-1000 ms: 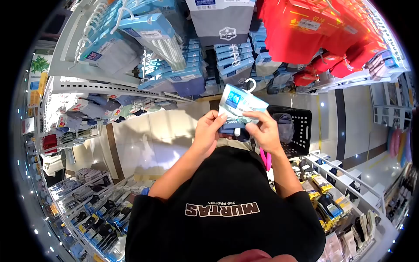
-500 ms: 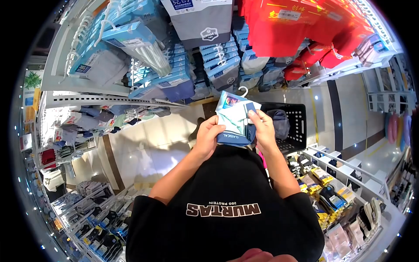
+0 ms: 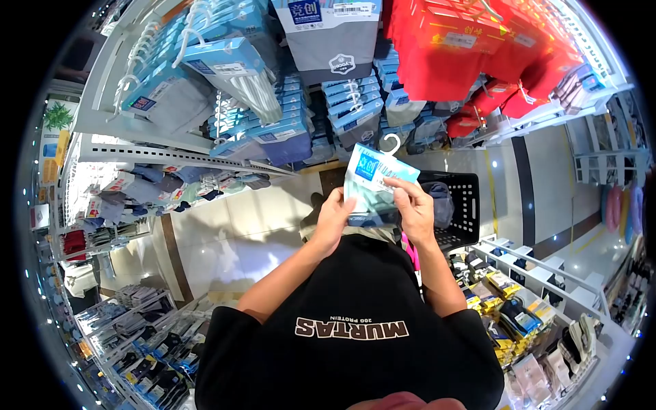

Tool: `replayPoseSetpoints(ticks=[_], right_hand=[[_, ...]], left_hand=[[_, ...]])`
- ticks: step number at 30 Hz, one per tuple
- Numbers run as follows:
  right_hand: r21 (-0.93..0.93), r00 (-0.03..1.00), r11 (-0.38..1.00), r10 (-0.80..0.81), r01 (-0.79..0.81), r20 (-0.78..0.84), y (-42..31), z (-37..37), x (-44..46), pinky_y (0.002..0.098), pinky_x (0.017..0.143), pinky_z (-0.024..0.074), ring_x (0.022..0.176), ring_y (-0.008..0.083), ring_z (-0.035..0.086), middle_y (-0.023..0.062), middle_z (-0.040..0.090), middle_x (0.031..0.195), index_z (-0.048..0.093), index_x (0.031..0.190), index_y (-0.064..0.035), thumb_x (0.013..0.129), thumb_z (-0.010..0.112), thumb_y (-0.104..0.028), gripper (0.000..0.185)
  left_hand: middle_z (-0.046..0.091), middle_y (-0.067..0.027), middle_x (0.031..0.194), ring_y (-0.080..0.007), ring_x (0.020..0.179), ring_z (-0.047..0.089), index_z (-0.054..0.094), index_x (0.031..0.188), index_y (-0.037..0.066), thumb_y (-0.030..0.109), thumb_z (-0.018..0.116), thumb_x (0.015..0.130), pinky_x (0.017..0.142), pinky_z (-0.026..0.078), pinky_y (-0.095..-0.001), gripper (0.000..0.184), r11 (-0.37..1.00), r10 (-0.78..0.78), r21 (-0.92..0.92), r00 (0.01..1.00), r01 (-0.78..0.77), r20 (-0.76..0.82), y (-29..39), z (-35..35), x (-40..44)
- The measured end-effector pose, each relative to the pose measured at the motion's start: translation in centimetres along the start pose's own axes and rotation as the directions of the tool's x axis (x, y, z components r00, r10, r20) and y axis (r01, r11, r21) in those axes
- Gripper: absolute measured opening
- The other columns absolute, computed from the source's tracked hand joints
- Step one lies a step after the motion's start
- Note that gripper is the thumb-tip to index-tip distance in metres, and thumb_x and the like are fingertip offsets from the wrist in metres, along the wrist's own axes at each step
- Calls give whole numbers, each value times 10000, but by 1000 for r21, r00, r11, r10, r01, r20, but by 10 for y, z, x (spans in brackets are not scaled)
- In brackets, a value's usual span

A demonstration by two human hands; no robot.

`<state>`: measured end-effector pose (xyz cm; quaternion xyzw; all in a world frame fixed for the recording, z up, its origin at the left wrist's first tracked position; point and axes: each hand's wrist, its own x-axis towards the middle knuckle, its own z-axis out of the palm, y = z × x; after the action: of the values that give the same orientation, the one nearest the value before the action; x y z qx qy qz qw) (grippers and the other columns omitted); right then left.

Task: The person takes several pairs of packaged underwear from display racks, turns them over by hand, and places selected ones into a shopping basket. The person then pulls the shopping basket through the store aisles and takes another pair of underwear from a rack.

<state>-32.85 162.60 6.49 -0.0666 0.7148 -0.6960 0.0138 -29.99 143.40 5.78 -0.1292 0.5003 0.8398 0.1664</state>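
At the frame's center, a left hand [image 3: 333,219] and right hand [image 3: 415,212], fingers nearly closed, pinch a packet [image 3: 370,198] (label [image 3: 367,168] facing up), apparently examining it. Any next move calls for steady fingers.

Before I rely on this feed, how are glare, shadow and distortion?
Head view: strong fisheye, a rounded image with black corners; head view: bright glare spots and a broad shadow on the floor; head view: the held hanger pack shows its blue logo clearly, its smallest print unreadable.
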Motion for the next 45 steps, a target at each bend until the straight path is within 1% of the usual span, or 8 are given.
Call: replayPoseSetpoints(ticks=[6,11,25,29,37,40,43,45], right_hand=[[168,999,985,-46,46,-3,-17,6,27,267,927,450,1052,149,590,84,645,1130,661,1191,6,914,629,7,278],[242,947,915,-315,322,-69,-85,12,86,324,960,460,1084,187,588,142,560,1236,184,1532,-38,880,604,46,781],[363,899,844,-437,394,39,-123,49,205,294,942,466,1074,154,584,112,620,1150,429,1319,29,913,638,-10,458],[120,917,910,-388,397,-91,-113,29,179,277,851,507,988,152,630,111,638,1105,475,1303,20,885,689,-21,472],[-251,617,809,-573,532,-539,-114,-67,179,270,933,490,1093,150,575,104,587,1227,509,1343,12,894,716,-55,499],[-49,773,886,-429,462,-467,-110,-85,193,283,966,467,1128,165,555,114,558,1272,424,1419,11,877,747,-90,639],[-324,729,855,-516,405,-450,-102,-82,189,259,936,466,1052,142,585,85,600,1205,440,1396,18,866,766,-111,635],[-88,792,906,-406,414,-455,-108,-76,179,261,932,467,1020,133,602,71,628,1164,463,1366,25,877,755,-115,587]], left_hand=[[677,-49,996,-87,881,605,629,1115,-42,160,657,950,807,496,-260,262,977,81,202,997,-75,-20,-2,-7,-1],[669,-97,979,-122,827,652,599,1107,-42,179,639,963,728,526,-260,268,986,148,95,984,-139,-96,11,-13,-2],[671,-83,956,-108,799,636,622,1063,-22,189,622,968,751,528,-258,232,986,49,159,997,-39,-59,-5,-16,-16],[671,-78,948,-112,797,635,622,1061,-19,190,620,970,749,527,-260,228,985,46,170,996,-33,-73,-4,-19,-16],[678,-80,949,-123,800,640,626,1057,0,203,625,971,733,517,-260,221,981,-3,196,1000,6,-15,-14,-20,-12],[680,-82,952,-125,803,645,626,1059,1,209,623,973,727,515,-258,225,975,-12,222,1000,10,6,-11,-14,-11],[684,-100,953,-148,806,671,609,1072,-12,197,607,978,737,539,-265,229,970,20,242,999,-26,25,-9,-13,-9],[685,-100,953,-146,804,671,610,1073,-12,197,608,977,736,539,-263,229,970,26,243,1000,-29,16,-9,-14,-11]])
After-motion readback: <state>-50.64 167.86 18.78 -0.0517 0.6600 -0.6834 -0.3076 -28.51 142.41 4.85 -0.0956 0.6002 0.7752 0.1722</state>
